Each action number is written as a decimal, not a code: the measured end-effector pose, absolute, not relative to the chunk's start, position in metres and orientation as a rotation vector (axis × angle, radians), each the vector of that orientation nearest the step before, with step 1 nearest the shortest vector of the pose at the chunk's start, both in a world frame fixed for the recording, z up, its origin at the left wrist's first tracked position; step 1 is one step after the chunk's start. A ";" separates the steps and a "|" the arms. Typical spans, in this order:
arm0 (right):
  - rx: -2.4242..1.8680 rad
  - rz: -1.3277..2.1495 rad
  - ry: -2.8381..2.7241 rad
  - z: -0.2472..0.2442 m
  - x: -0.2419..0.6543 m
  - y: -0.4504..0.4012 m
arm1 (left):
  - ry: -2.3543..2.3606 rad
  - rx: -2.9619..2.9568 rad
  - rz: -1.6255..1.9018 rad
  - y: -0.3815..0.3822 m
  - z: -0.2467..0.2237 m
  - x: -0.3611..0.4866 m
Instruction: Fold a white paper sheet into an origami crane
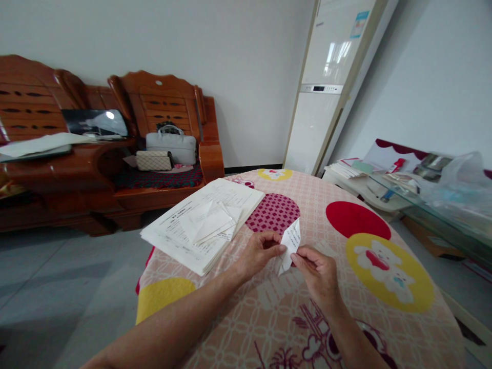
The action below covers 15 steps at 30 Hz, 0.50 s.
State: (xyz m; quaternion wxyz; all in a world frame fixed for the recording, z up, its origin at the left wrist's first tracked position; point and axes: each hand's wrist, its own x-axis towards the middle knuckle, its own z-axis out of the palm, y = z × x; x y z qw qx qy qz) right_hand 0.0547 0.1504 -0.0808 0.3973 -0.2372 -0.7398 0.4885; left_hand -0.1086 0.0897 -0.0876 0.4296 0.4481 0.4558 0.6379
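A small folded piece of printed white paper (290, 245) is held between both hands above the table. My left hand (265, 250) pinches its left edge between thumb and fingers. On the opposite side, my right hand (314, 266) grips the lower right edge with thumb and forefinger. The paper is creased into a narrow pointed shape, with its tip upward. To the left of my hands lies a stack of printed sheets (172, 225), and several folded white papers (211, 221) rest on top of it.
A patterned cloth (238, 318) covers the round table. Beyond it stand wooden chairs (165, 102) with a grey bag (180, 148) and a quilted purse (154, 160). A tall white air conditioner (315, 123) is ahead; a cluttered glass shelf (423, 197) stands at right.
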 end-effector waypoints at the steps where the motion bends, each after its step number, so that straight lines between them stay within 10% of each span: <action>1: -0.591 1.194 -1.900 -0.081 0.055 0.151 | 1.123 1.106 1.601 0.090 -0.088 -0.108; 15: -0.431 0.596 -2.072 -0.073 0.056 0.145 | 1.010 1.010 1.641 0.090 -0.086 -0.104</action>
